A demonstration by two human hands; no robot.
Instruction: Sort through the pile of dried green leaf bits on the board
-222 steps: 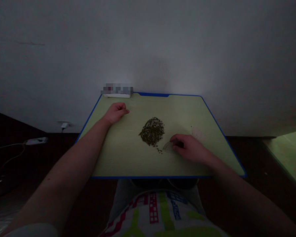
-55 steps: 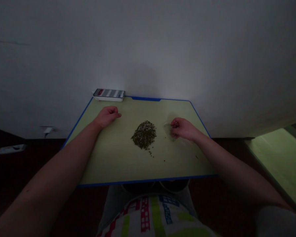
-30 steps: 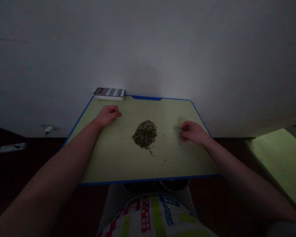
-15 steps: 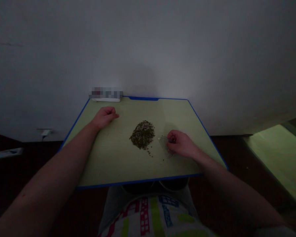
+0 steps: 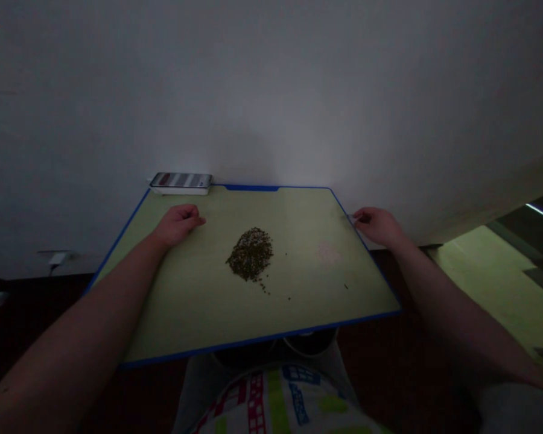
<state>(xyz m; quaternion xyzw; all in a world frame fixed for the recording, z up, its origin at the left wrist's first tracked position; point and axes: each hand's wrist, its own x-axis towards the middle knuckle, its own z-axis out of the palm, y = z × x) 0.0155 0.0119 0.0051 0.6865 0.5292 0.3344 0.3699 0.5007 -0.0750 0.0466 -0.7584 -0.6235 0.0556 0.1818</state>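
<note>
My left hand [image 5: 177, 225] rests on the pale tabletop [image 5: 185, 301] near its left side, fingers curled in a loose fist with nothing visible in them. A heap of small greenish-brown beans or seeds [image 5: 251, 253] lies near the middle of the table, with a few loose ones at its front and right. At the right edge my right hand [image 5: 377, 226] pinches thin clear plastic [image 5: 352, 218], which looks like a small bag. Only a pale bit of it shows past the fingertips.
A phone [image 5: 181, 180] lies on a white box at the table's back left corner, close to the wall [image 5: 271, 90]. Blue edging [image 5: 253, 188] runs round the table. A small dark sliver [image 5: 346, 286] lies at the right. A plug [image 5: 58, 259] sits low on the left wall.
My right hand has moved right and away from me, from beside the heap to the table's right edge, carrying the clear plastic. My left hand keeps its place on the table. The view has shifted slightly.
</note>
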